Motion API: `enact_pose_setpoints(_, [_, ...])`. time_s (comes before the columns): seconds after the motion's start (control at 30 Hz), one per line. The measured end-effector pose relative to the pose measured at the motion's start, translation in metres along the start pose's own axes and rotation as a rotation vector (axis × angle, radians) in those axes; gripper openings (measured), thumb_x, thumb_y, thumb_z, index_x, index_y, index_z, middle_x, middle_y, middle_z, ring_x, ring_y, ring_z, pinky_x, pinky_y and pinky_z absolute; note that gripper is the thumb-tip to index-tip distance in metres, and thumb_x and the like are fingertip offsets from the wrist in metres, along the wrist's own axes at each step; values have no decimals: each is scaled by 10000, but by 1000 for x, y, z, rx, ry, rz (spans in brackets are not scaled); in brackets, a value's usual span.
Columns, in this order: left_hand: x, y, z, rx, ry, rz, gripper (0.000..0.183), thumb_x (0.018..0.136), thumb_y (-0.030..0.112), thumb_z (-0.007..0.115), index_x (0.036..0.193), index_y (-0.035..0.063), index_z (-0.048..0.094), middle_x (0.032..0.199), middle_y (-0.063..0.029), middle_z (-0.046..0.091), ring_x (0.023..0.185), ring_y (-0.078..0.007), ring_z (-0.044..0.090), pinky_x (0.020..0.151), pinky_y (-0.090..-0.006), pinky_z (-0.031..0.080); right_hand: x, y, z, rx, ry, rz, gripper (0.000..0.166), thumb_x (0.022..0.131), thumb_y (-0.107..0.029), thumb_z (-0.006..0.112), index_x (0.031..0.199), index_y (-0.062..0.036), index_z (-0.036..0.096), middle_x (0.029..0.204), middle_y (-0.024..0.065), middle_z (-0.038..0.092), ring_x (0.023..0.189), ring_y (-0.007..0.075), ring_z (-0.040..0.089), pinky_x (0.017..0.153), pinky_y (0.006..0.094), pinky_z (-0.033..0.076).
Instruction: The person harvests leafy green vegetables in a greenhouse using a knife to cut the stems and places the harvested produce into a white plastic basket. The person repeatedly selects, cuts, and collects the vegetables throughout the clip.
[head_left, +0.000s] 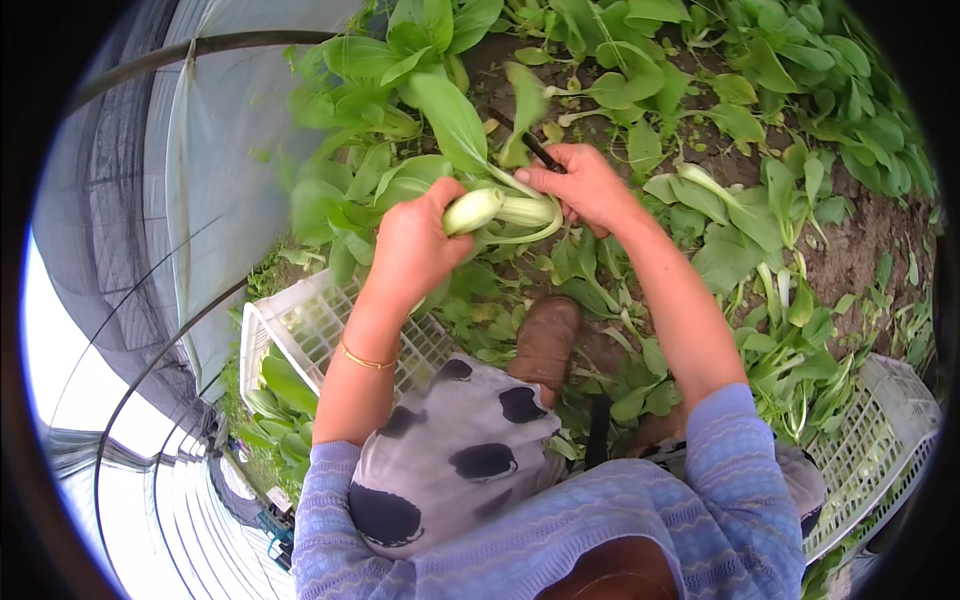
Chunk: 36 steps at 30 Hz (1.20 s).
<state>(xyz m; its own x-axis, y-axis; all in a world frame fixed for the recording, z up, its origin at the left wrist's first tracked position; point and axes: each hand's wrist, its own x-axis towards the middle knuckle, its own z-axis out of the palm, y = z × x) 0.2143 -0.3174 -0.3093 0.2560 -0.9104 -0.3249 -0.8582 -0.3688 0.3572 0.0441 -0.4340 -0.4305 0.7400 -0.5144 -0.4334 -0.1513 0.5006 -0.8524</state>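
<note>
My left hand (416, 244) grips a head of bok choy (474, 211) near its pale green base, and the cut-looking end points towards me. Close on its right, my right hand (589, 187) holds a slim dark tool (543, 152), likely a knife, though its tip is partly hidden by a blurred leaf. The thumb and fingers of that hand also touch bent outer leaf stalks (517, 182) of the bok choy. One broad leaf (454, 124) sticks up between the two hands.
A white plastic crate (281, 319) holding bok choy (289, 405) stands at my left. At my right is another white crate (874, 457). Growing plants (367, 75) rise ahead, and loose leaves (731, 255) litter the soil (862, 240). My brown boot (549, 337) is planted between them. Plastic sheeting (232, 150) borders the left.
</note>
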Motion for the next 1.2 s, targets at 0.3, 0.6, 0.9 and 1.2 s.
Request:
enact_pose_setpoints(0.3, [-2, 12, -8, -1138, -394, -222, 368, 764, -64, 648, 1125, -63, 576, 844, -158, 703, 723, -217, 689, 710, -315, 564, -72, -13, -103, -1013, 344, 8, 407, 889, -377, 684, 1045, -2, 665, 764, 103, 688, 508, 140, 598, 469, 304, 504])
enact_pose_setpoints(0.6, [-18, 43, -8, -997, -275, -197, 480, 757, -41, 658, 1230, -32, 570, 918, -107, 681, 777, -218, 682, 749, -313, 545, -86, -22, -27, 40, 246, -148, 436, 785, -188, 793, 1138, -13, 607, 736, -12, 625, 469, 49, 497, 420, 210, 414])
enact_pose_setpoints(0.9, [-13, 33, 39, -437, -101, 323, 779, 708, 143, 801, 1397, 18, 461, 1201, -211, 636, 1103, -319, 634, 976, -355, 490, -102, -39, 0, -127, 20, -45, 432, 712, -61, 708, 1134, -25, 625, 737, 2, 624, 475, 52, 523, 422, 208, 408])
enact_pose_setpoints(1.2, [-36, -11, 99, -600, -361, -66, 1010, 609, 114, 808, 1478, -29, 314, 1151, -198, 649, 1039, -290, 647, 946, -337, 505, -93, 13, -71, -1408, 30, -74, 315, 911, -217, 633, 1146, -14, 578, 873, 150, 670, 803, 253, 641, 750, 418, 526])
